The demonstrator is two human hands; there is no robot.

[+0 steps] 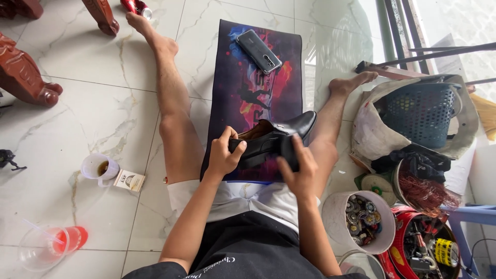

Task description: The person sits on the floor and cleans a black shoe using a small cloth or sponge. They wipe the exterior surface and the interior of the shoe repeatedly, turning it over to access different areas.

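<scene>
Shoe: black shoe [276,137] at frame centre, above my lap, toe pointing upper right.
Left hand: left hand [225,155] grips the heel, steadying it.
Right hand: right hand [298,166] clasps the side.
Mat: mat [243,88] under it, phone [258,50] at its top.
Lower right: tub [336,217] of small parts within my reach.

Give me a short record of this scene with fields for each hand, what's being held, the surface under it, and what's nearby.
left hand: grips the heel end of the black leather shoe
right hand: wraps the shoe's side, near the middle
shoe: held above the lap, toe pointing away and to the right
mat: colourful printed mat on the tiled floor, between the legs
phone: smartphone lies on the mat's far end
left side: cup and small box
right side: blue basket, bucket of small round tins
</scene>
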